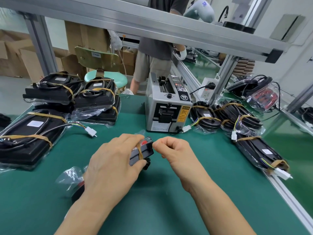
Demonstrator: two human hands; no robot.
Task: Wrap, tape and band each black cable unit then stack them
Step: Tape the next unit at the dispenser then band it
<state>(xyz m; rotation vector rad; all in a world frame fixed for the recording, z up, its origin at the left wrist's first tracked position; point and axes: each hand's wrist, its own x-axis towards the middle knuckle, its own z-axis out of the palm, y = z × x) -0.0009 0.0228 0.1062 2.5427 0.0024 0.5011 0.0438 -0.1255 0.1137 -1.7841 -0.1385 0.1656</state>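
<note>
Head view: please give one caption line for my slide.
Left hand holds a banded black unit while right hand pinches at its end, before the tape dispenser.

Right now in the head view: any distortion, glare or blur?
Head view: wide-angle bends the overhead aluminium rail; soft glare on the plastic bag by the left hand; the right hand looks sharp; the background person is slightly soft.

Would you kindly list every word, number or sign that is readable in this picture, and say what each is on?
"0 CM": partly hidden print on the cardboard box behind the chair.
Crossed-out warning sign: yellow sticker on the tape dispenger; its words are too small to read.
Round badge on the dispenser: blurred.
White labels on the black cable units: unreadable.
</note>
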